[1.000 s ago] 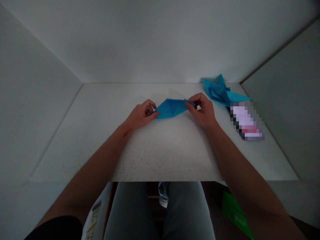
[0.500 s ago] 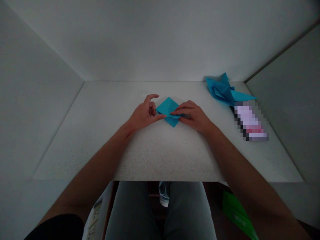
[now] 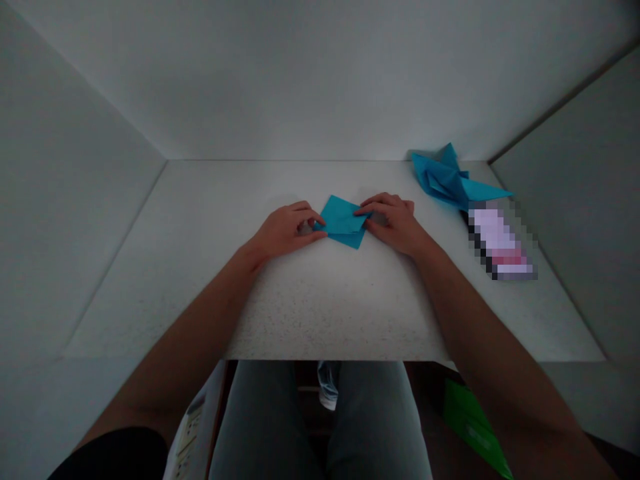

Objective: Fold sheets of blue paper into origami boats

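Observation:
A folded piece of blue origami paper (image 3: 341, 217) is held between my two hands at the middle of the white tabletop. It has a rough diamond outline, with a horizontal fold across its lower part and a flap showing beneath. My left hand (image 3: 289, 229) pinches the left corner between thumb and fingers. On the opposite corner, my right hand (image 3: 393, 220) grips the paper, its index finger lying over the top and its thumb at the edge. The fingertips hide both corners in part.
A finished-looking blue origami bird (image 3: 450, 180) sits at the back right, against the wall. Its tip lies by a phone (image 3: 500, 243) with a blurred-out screen. Walls enclose the white tabletop (image 3: 330, 313) at the back and sides. Below its front edge is a green object (image 3: 473, 423).
My left fingers have closed onto the paper's left corner; before, the index finger was raised. The paper has turned slightly, and my right hand has shifted a little to the right.

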`<act>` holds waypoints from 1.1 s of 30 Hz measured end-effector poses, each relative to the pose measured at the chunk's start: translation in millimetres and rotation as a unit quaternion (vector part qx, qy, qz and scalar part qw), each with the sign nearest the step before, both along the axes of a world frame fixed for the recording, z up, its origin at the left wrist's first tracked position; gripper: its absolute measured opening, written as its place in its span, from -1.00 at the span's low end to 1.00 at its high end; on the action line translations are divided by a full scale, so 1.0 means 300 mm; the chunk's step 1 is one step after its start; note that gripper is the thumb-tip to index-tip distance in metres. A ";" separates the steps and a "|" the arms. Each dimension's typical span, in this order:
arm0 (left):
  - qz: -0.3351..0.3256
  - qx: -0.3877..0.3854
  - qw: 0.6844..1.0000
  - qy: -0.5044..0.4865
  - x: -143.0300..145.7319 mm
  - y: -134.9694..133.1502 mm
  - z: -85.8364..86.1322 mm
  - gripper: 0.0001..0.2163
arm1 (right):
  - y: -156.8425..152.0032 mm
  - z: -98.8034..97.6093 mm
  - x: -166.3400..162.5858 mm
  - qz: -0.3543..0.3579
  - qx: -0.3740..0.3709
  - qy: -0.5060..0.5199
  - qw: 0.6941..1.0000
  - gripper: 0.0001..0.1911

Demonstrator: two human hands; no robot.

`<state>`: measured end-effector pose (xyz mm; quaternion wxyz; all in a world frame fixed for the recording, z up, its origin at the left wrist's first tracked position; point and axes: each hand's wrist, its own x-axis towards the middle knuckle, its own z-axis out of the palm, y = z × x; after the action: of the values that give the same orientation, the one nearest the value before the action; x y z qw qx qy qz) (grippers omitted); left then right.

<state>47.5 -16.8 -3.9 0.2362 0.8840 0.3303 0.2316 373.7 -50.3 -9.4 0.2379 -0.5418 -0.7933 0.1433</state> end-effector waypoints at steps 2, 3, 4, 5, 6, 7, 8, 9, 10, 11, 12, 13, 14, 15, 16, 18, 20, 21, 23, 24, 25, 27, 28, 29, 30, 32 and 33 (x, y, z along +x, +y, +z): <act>-0.006 0.011 1.000 0.006 0.002 -0.001 0.005 -0.64 | 0.007 0.001 0.004 0.006 0.001 0.010 1.000 -0.73; -0.005 0.012 1.000 0.008 0.003 -0.001 0.008 -0.63 | 0.010 0.000 0.006 0.012 0.003 0.021 1.000 -0.73; 0.000 0.011 1.000 0.008 0.005 0.000 0.009 -0.65 | 0.014 -0.002 0.008 0.020 0.002 0.038 0.999 -0.73; 0.007 0.006 1.000 0.007 0.006 0.000 0.009 -0.66 | 0.018 -0.005 0.009 0.029 -0.001 0.060 0.998 -0.73; 0.015 -0.002 1.000 0.007 0.008 0.001 0.008 -0.68 | 0.022 -0.010 0.010 0.039 -0.008 0.084 0.996 -0.73; 0.024 -0.012 1.000 0.006 0.010 0.002 0.007 -0.70 | 0.025 -0.014 0.011 0.047 -0.019 0.107 0.993 -0.74; 0.033 -0.024 0.999 0.004 0.011 0.003 0.004 -0.73 | 0.028 -0.019 0.012 0.053 -0.029 0.127 0.990 -0.72; 0.042 -0.037 0.998 -0.001 0.012 0.004 0.002 -0.75 | 0.030 -0.024 0.013 0.056 -0.034 0.140 0.988 -0.69; 0.049 -0.049 0.998 -0.006 0.013 0.004 -0.001 -0.75 | 0.032 -0.028 0.013 0.057 -0.033 0.145 0.987 -0.65; 0.053 -0.056 0.997 -0.011 0.013 0.004 -0.003 -0.70 | 0.033 -0.032 0.014 0.058 -0.026 0.142 0.988 -0.63; 0.053 -0.056 0.997 -0.014 0.014 0.004 -0.005 -0.65 | 0.033 -0.035 0.015 0.057 -0.015 0.133 0.989 -0.64; 0.049 -0.050 0.997 -0.013 0.014 0.003 -0.008 -0.64 | 0.033 -0.037 0.016 0.054 -0.003 0.120 0.991 -0.66; 0.042 -0.037 0.998 -0.009 0.013 0.003 -0.010 -0.64 | 0.033 -0.038 0.018 0.047 0.008 0.105 0.993 -0.68; 0.035 -0.020 0.999 -0.003 0.013 0.003 -0.012 -0.66 | 0.032 -0.039 0.019 0.035 0.016 0.090 0.995 -0.71; 0.028 -0.003 1.000 0.004 0.012 0.004 -0.015 -0.68 | 0.031 -0.039 0.021 0.021 0.021 0.076 0.997 -0.71; 0.017 0.025 0.999 0.017 0.009 0.006 -0.020 -0.69 | 0.028 -0.040 0.025 -0.009 0.025 0.054 0.998 -0.65; 0.007 0.038 0.999 0.024 0.005 0.007 -0.025 -0.67 | 0.025 -0.041 0.027 -0.024 0.021 0.044 0.999 -0.55; 0.003 0.039 0.999 0.026 0.003 0.008 -0.026 -0.65 | 0.024 -0.041 0.027 -0.022 0.017 0.043 0.999 -0.51; -0.001 0.036 0.999 0.026 0.000 0.008 -0.027 -0.63 | 0.024 -0.042 0.027 -0.009 0.009 0.046 0.999 -0.50; -0.001 0.035 0.999 0.025 0.000 0.008 -0.027 -0.64 | 0.024 -0.041 0.026 -0.002 0.004 0.048 0.999 -0.51; 0.001 0.035 0.999 0.024 0.000 0.008 -0.026 -0.64 | 0.025 -0.040 0.024 0.005 -0.001 0.051 0.999 -0.52; 0.006 0.033 0.999 0.022 0.001 0.006 -0.021 -0.63 | 0.026 -0.034 0.019 0.024 -0.013 0.067 0.997 -0.55; 0.008 0.031 0.999 0.022 0.002 0.005 -0.017 -0.61 | 0.027 -0.031 0.016 0.035 -0.017 0.084 0.996 -0.56; 0.011 0.028 0.999 0.021 0.003 0.003 -0.014 -0.58 | 0.027 -0.028 0.012 0.047 -0.015 0.110 0.993 -0.56; 0.013 0.024 0.999 0.019 0.005 0.002 -0.009 -0.56 | 0.027 -0.025 0.008 0.057 -0.009 0.143 0.988 -0.56; 0.017 0.012 1.000 0.010 0.007 -0.001 -0.001 -0.53 | 0.027 -0.022 0.000 0.065 -0.006 0.223 0.973 -0.54; 0.019 0.003 1.000 0.002 0.009 -0.004 0.003 -0.52 | 0.027 -0.022 -0.004 0.063 -0.017 0.263 0.963 -0.53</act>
<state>50.2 -17.9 -3.1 0.2284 0.8788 0.3465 0.2355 372.6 -42.1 -16.1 0.4191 -0.4383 -0.7326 0.3090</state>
